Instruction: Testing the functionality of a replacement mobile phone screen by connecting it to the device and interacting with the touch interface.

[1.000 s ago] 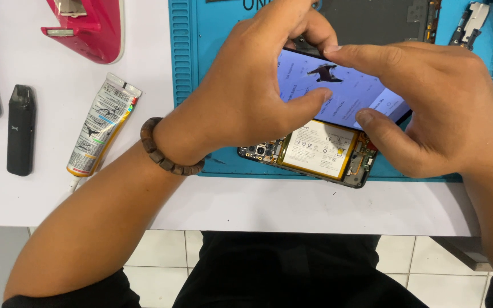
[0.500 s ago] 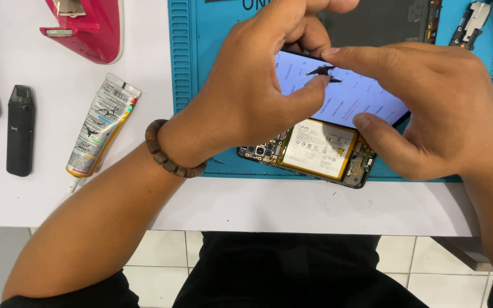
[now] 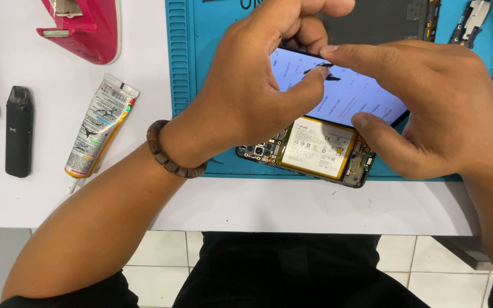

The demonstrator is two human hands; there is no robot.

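You pinched the lit phone screen (image 3: 343,94) in both grips, left hand (image 3: 252,97) and right hand (image 3: 446,108), tilted above the opened phone body (image 3: 315,149) on the blue mat (image 3: 184,85), long axis running toward the tabletop's right edge.

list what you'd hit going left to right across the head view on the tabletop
black pod-shaped device → glue tube → bead bracelet on the left hand → lit phone screen → right hand
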